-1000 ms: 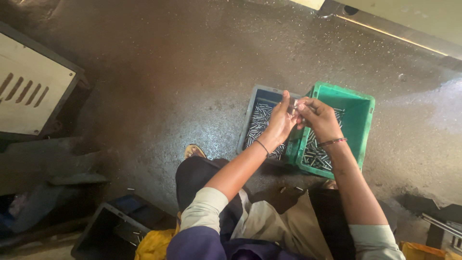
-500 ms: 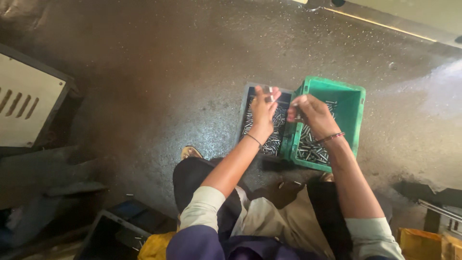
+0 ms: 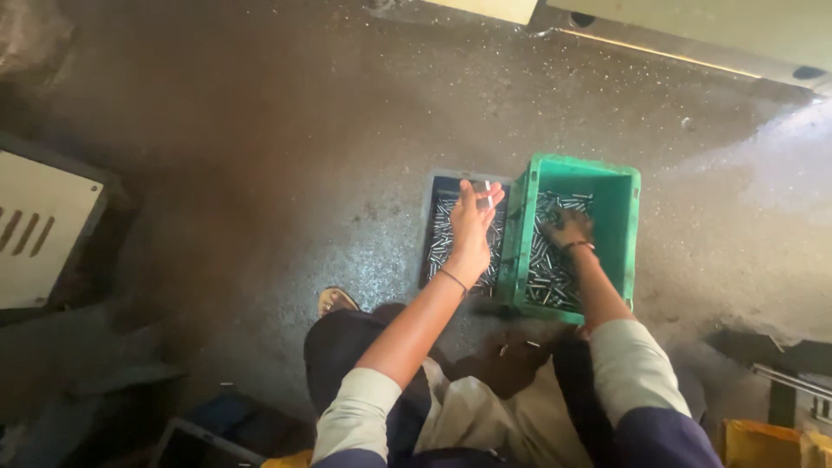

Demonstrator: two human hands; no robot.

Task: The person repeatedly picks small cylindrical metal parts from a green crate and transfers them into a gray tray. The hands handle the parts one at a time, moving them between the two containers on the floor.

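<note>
Concrete floor [image 3: 260,156], dark and stained, fills most of the view. All places below are relative to the green crate.

Green crate [image 3: 579,238]: open plastic bin, rectangular, long axis running away from the person with a slight tilt to the right. Bottom covered with small metal pins [image 3: 548,260], lying jumbled, many pointing roughly along the crate's length.

Dark tray [image 3: 446,227]: flat, dark-rimmed, touching or just beside the crate's left wall, long axis parallel to the crate. Also holds a layer of metal pins, mixed directions.

Pale cabinet panel [image 3: 39,230] with slots: far left of the crate, well apart. Pale machine base [image 3: 693,35]: beyond the crate's far end, along the top edge. Dark bin [image 3: 199,442]: near-left of the crate, by the person's knee, partly cut off. Sandalled foot [image 3: 336,301]: left of the crate's near corner, just past the tray.

Left hand [image 3: 472,227]: raised over the dark tray, just left of the crate's left wall, fingers spread and loosely open, palm toward the crate. A small pin [image 3: 488,192] sits at the fingertips, pinched lightly; blurred, its long axis looks roughly upright, pointing away from the person.

Right hand [image 3: 568,230]: inside the crate, down on the pin pile near its middle, fingers curled into the pins; cannot tell whether it has closed on any. Thin band on each wrist.

Two loose pins [image 3: 517,347] lie on the floor just past the crate's near edge.
</note>
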